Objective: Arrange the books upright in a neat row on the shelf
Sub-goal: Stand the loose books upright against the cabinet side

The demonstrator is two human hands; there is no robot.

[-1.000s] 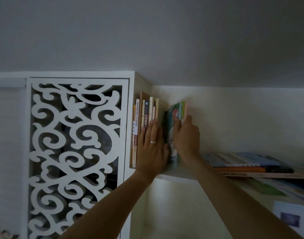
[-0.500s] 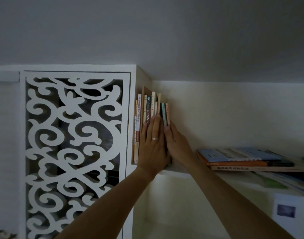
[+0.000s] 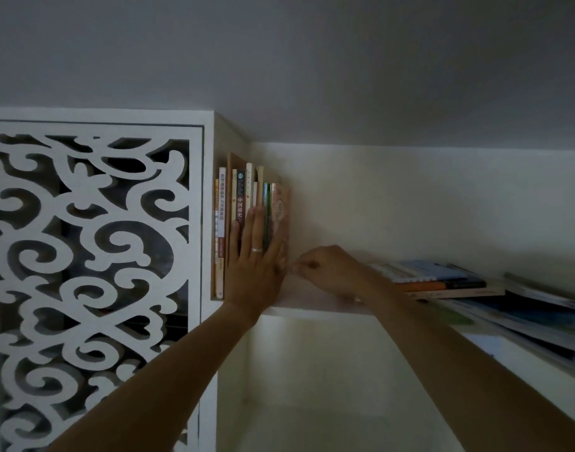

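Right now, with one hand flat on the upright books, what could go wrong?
1. If the left hand lifts off, the upright row of books may tip right: nothing props its open end.
2. The right hand, fingers curled and empty, is nearing the flat stack of books; dragging one could slide the rest off the white shelf.

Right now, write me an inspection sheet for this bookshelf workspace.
Surface: white shelf, bare between the upright row and the flat pile.
Job's things: upright books stand against the cabinet side at the shelf's left end; flat stack of books lies to the right, not yet stood up.
Clutter: more flat books at the far right edge.
Hands: left hand presses flat against the upright spines; right hand hangs loosely curled near the row's base, holding nothing.
Cables: nothing seen.
Surroundings: white scrollwork cabinet panel on the left; pale wall behind; dim light.
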